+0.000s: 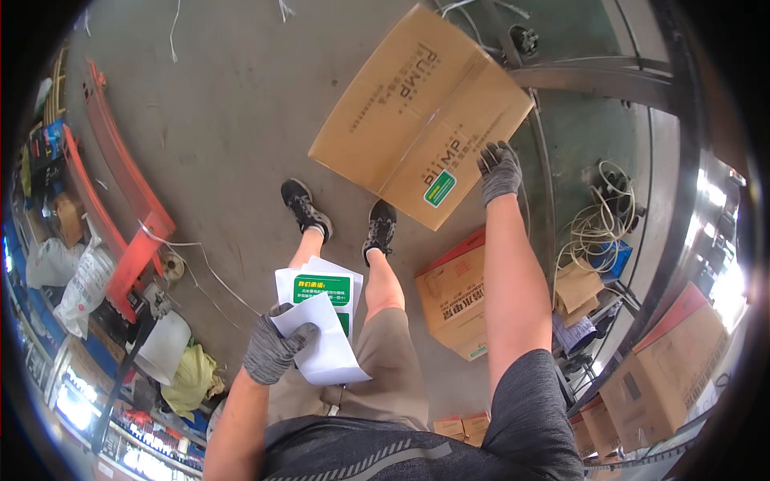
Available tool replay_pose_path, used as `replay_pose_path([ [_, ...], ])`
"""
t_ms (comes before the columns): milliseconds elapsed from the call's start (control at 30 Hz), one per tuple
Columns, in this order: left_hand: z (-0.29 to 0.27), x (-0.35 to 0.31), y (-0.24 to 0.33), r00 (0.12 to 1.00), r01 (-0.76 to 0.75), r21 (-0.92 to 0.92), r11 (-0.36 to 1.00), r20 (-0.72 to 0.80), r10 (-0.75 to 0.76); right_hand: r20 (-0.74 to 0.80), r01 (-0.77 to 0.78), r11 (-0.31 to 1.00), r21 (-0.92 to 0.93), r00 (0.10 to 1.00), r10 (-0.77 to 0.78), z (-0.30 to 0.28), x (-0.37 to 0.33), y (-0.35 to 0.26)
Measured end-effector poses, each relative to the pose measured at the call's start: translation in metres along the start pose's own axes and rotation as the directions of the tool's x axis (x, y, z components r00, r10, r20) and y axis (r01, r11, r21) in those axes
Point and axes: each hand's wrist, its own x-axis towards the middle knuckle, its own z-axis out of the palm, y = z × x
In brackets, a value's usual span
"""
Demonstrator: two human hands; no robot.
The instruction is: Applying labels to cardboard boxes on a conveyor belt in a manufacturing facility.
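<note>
In a grey knit glove, my left hand (277, 346) grips white label sheets (327, 353) in front of my lap, thumb on top. One sheet curls over, and a green label with yellow and white print (322, 289) shows on the sheet behind it. My right arm reaches forward to a large brown cardboard box (425, 112) on the floor ahead. There my gloved right hand (500, 170) rests at the box's right edge with its fingers stretched out, holding nothing. A green and white sticker (439, 188) is on the box's near corner.
Left of my feet lies a red pallet jack (132, 184) with forks. Another carton (455, 301) stands beside my right leg. A metal frame (593, 78), coiled pale cable (597, 216) and stacked boxes (666, 385) line the right side. Loose white strapping (204, 256) trails on the floor.
</note>
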Motion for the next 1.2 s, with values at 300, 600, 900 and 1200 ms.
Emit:
replay_pose_path([
  [300,-0.057,-0.051,0.062,0.927,-0.338,-0.515,0.788,-0.036,0.374,0.787,0.37,0.776,-0.512,0.563,0.251,0.053,-0.315,-0.094],
  [600,-0.157,-0.135,0.169,0.705,-0.7,-0.358,0.618,-0.208,0.678,0.971,0.621,0.763,-0.179,0.238,0.034,0.126,-0.549,-0.171],
  [900,-0.205,-0.171,0.261,0.497,-0.826,-0.459,0.328,-0.318,0.807,0.654,0.699,0.682,-0.214,0.621,-0.432,0.189,-0.553,-0.281],
  [1200,-0.243,-0.131,0.382,0.34,-0.94,-0.117,0.32,-0.281,0.897,0.841,0.234,0.955,0.181,0.467,-0.274,0.303,-0.587,-0.278],
])
